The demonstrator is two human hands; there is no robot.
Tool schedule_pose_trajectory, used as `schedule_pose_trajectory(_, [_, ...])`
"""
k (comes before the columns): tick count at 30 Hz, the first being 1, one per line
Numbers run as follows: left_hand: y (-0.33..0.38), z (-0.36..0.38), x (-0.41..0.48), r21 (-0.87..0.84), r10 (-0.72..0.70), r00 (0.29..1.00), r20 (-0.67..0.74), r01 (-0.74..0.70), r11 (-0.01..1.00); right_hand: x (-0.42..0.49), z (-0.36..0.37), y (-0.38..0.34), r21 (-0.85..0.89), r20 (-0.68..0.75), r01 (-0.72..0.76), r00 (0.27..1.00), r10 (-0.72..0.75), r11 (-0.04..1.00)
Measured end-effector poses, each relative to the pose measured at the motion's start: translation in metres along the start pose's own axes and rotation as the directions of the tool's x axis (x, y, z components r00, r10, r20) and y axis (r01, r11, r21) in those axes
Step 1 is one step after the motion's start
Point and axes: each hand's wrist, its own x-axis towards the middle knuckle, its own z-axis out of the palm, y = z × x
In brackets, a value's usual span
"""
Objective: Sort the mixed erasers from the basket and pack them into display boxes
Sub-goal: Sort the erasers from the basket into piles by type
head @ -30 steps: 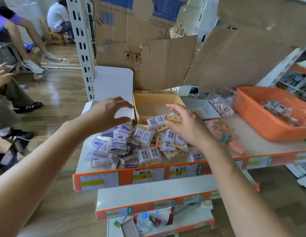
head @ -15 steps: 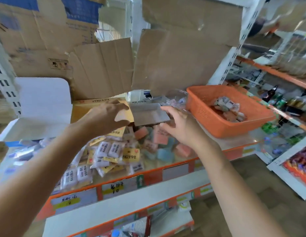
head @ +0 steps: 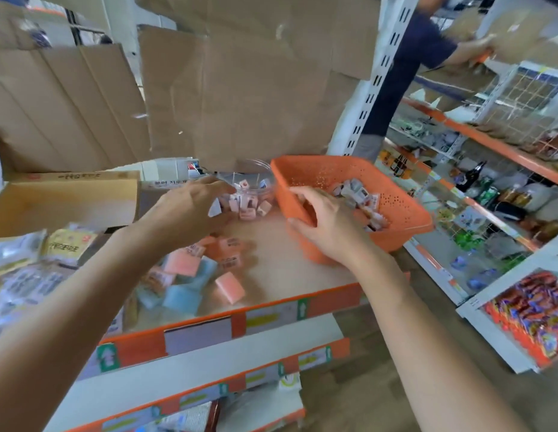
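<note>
Shelf top (head: 280, 260), orange-edged, with cardboard (head: 240, 88) standing behind it.

1. Basket (head: 402, 210), orange, perforated, at 3 o'clock on the shelf. It holds a heap of mixed erasers (head: 358, 194) against its far side.
2. Right hand (head: 327, 229): fingers hooked over the basket's near rim, thumb on the outside wall, gripping it. Half a second ago this hand was at the shelf's middle and shared a flat grey box with the other hand. Neither hand holds that box any longer.
3. Left hand (head: 190, 210): fingers bent, reaching toward 12 o'clock, fingertips at the near wall of the clear tub (head: 255, 173). Motion blur hides whether they touch it or hold anything.
4. Clear tub: just beside the basket's left wall, with small pink-and-white erasers (head: 248, 207) in it.
5. Loose pink and blue erasers (head: 184, 269): scattered at 7 o'clock, below the left wrist. One pink eraser (head: 229, 286) lies apart nearer the front edge.
6. Display box (head: 68, 198), yellow card, open, at 10 o'clock.
7. Wrapped eraser packs (head: 22, 275): piled at 9 o'clock, blurred.
8. Another person (head: 421, 57): standing beyond the shelving at 1 o'clock.
</note>
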Motion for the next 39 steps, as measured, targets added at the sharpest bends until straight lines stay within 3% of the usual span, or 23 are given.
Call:
schedule_pose_trajectory(15, [0.033, 0.024, 0.073, -0.121, 0.192, 0.981, -0.005, -0.191, 0.974, 0.009, -0.015, 0.069, 0.062, -0.061, -0.159, 0.985, 0.163, 0.985])
schedule_pose_trajectory(21, [0.06, 0.043, 0.105, -0.134, 0.124, 0.992, -0.001, -0.123, 0.983, 0.035, -0.029, 0.119, 0.021, 0.014, -0.195, 0.981, 0.194, 0.981])
schedule_pose_trajectory(25, [0.078, 0.062, 0.127, -0.11, 0.105, 0.994, 0.026, -0.101, 0.989, 0.059, -0.039, 0.156, -0.056, 0.168, -0.193, 0.965, 0.2, 0.98])
schedule_pose_trajectory(31, [0.102, 0.087, 0.149, -0.066, -0.007, 0.996, 0.09, 0.013, 0.998, 0.09, -0.038, 0.183, -0.279, 0.367, -0.042, 0.918, 0.147, 0.959])
schedule_pose_trajectory(39, [0.111, 0.09, 0.16, -0.033, -0.088, 0.983, 0.162, 0.094, 0.995, 0.111, -0.024, 0.196, -0.374, 0.421, 0.132, 0.906, 0.042, 0.918])
